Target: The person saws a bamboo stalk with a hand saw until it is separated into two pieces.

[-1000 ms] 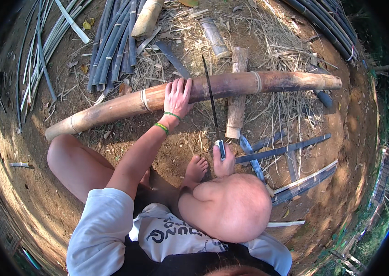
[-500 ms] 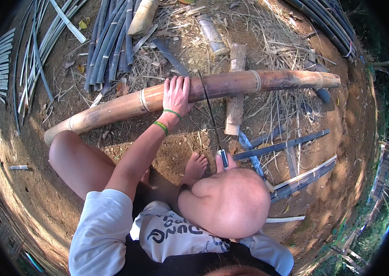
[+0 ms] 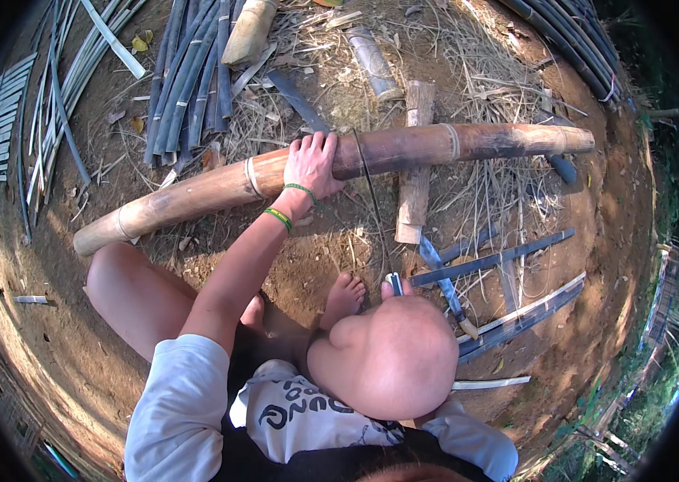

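A thick brown bamboo pole (image 3: pixel 195 195) lies crosswise before me, its left end by my left knee. My left hand (image 3: pixel 312 167) grips the pole from above near its middle, fingers curled over the far side. Just right of it, the thin dark blade of a handsaw (image 3: pixel 372 186) rests across the pole, pointing away from me. Its blue handle (image 3: pixel 392 283) is in my right hand (image 3: pixel 406 287), mostly hidden behind my right knee. Under the pole, a shorter bamboo piece (image 3: pixel 412 215) lies crossways.
A machete (image 3: pixel 441 277) with a wooden handle lies right of my right knee, among split bamboo strips (image 3: pixel 508 253). Dark bamboo poles (image 3: pixel 188 80) are piled at the far left, more poles (image 3: pixel 568 44) at the far right. Dry shavings (image 3: pixel 484 88) cover the ground beyond the pole.
The saw and my right hand have drawn back toward me, the handle lower and further behind the knee. My right knee has shifted slightly left. My left hand stays on the pole.
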Motion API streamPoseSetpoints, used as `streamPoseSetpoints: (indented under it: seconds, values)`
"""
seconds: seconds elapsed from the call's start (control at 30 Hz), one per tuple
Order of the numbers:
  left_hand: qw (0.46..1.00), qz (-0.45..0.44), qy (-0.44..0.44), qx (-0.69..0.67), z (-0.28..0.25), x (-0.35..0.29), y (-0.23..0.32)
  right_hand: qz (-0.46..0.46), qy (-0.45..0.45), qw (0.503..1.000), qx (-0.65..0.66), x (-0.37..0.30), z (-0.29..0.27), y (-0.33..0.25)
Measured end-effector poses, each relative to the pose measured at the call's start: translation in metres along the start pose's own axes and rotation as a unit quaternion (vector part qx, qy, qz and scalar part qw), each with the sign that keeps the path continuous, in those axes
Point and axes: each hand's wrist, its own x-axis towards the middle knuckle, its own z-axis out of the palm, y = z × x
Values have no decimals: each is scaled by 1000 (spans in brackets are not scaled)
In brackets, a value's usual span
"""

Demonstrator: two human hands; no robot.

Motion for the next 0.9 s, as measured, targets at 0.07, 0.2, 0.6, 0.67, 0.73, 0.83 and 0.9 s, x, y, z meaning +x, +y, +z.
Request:
streamPoseSetpoints:
  seconds: [0.07,0.2,0.6,0.67,0.73,0.83,0.9]
  values:
    - [999,-7,-47,-17,-8,12,-8,16,27,999,-15,3,-23,8]
    - [999,7,-34,-9,-11,23,-14,43,61,996,-45,11,-54,17]
    - [998,-22,-54,-10,-12,28,-23,94,8,984,-154,29,-49,9]
    - [998,-15,-60,-12,-13,39,-24,34,23,986,-162,64,-42,15]
    - [997,-14,-69,-17,-13,44,-19,-16,38,987,-152,112,-28,6]
    - [995,-21,-95,-22,-16,48,-15,-47,34,994,-88,168,-9,-25]
    - [991,-41,-124,-30,-21,48,-20,-23,23,994,-109,159,-9,-29]
